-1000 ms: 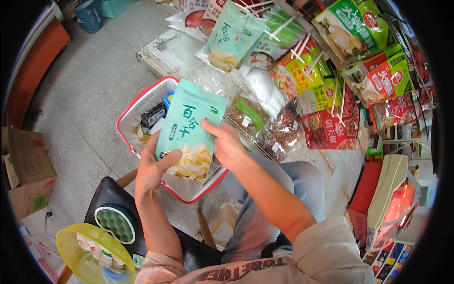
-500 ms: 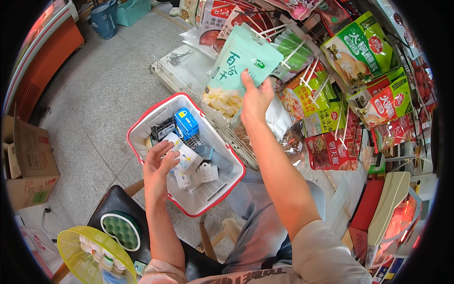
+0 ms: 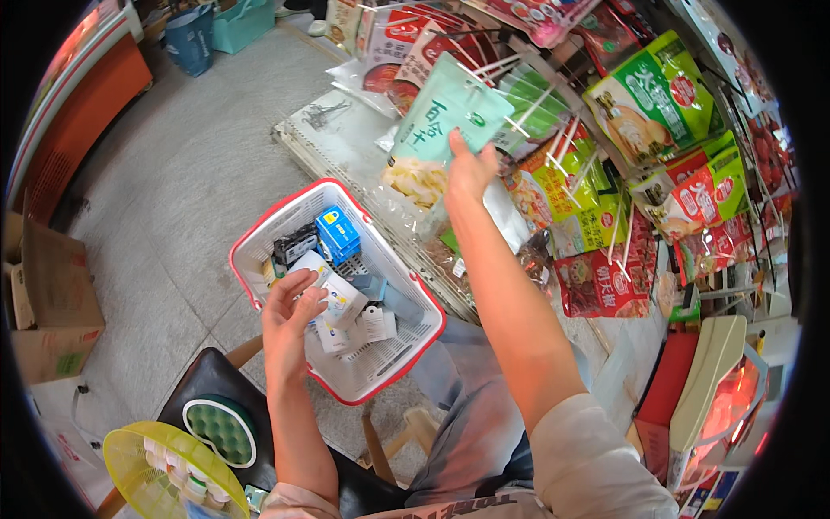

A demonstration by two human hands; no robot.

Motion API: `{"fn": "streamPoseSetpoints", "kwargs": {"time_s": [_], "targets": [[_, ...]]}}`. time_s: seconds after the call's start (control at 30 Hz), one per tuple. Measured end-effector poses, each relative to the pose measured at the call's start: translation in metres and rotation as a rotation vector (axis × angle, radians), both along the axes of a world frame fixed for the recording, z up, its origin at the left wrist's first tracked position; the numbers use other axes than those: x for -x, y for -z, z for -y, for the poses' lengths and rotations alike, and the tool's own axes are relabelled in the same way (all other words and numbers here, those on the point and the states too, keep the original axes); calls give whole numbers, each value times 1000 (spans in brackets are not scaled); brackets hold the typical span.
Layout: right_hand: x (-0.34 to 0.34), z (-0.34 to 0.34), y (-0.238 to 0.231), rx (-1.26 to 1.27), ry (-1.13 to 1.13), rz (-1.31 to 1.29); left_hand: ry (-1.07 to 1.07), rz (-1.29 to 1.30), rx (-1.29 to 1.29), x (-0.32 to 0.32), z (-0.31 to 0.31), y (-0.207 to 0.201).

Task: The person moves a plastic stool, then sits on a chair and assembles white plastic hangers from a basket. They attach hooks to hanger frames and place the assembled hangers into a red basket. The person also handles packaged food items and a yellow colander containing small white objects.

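My right hand (image 3: 471,169) is closed on the lower right edge of a mint-green pouch (image 3: 439,111), its thumb lying across the front. Pale dried slices show through the clear lower part of this pouch, which is among the white display pegs; whether it still hangs on one I cannot tell. My left hand (image 3: 289,310) hovers, fingers apart and empty, over the left side of a white plastic shopping basket (image 3: 379,246) with a red rim. Inside the basket are blue boxes (image 3: 339,233), white boxes (image 3: 344,303), a dark packet (image 3: 296,242) and a grey-blue item (image 3: 399,303).
Hanging seasoning packets (image 3: 653,99) crowd the rack at right. A low shelf edge (image 3: 316,164) runs beside the basket. On the black stool (image 3: 207,368) lie a green bumpy pad (image 3: 220,428) and a yellow mesh basket (image 3: 130,471). Cardboard boxes (image 3: 60,285) stand at left.
The pouch and my right hand have shifted slightly to the right. My left hand stays over the basket, almost unmoved. The view has shifted a little.
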State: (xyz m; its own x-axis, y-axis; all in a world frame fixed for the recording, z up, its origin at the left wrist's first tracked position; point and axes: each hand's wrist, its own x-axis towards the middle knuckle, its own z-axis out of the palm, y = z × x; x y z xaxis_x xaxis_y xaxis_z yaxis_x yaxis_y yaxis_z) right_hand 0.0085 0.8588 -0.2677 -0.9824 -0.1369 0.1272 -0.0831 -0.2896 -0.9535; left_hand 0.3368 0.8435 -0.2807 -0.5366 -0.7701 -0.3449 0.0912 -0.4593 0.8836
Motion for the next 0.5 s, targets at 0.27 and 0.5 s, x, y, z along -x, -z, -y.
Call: {"fn": "streamPoseSetpoints", "kwargs": {"time_s": [0.27, 0.5], "targets": [[3, -26, 35, -606, 35, 209, 40, 3, -6, 12, -7, 2], [-125, -179, 2, -1257, -830, -341, 51, 54, 30, 12, -8, 5]]}}
